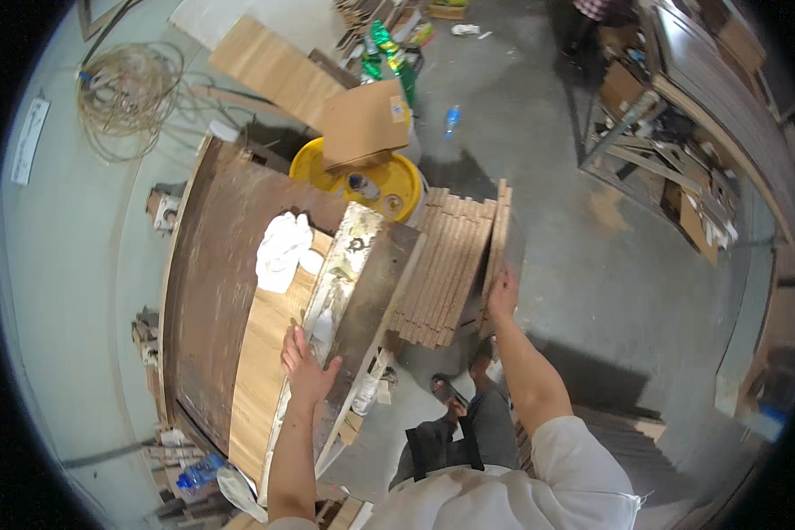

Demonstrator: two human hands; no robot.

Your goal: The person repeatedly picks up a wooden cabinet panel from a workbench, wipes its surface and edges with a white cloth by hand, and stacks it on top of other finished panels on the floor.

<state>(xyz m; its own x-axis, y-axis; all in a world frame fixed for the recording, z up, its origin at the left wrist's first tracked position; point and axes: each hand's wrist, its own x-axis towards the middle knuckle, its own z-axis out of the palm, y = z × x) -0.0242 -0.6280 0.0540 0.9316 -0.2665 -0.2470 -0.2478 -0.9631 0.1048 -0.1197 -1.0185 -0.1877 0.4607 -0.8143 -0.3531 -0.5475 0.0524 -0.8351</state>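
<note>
My left hand [307, 367] has its thumb spread away from its fingers, and the fingertips rest by the edge of a light wood-grain board [254, 362]. That board lies lengthwise on a brown workbench [212, 265], beside a paint-smeared strip [337, 265]. To the right of the bench, a stack of boards stands on edge [443, 265]. My right hand [503, 296] grips the outermost board [496, 247], which leans a little apart from the stack. The fingers' far side is partly hidden. A crumpled white cloth [283, 252] sits on the light board.
Beyond the bench stands a yellow-lidded bucket [402, 181] with a cardboard box [362, 124] on it. A blue bottle [451, 122] lies on the grey floor. A rack with scraps [671, 159] is at the far right; coiled hose [128, 102] hangs on the left wall.
</note>
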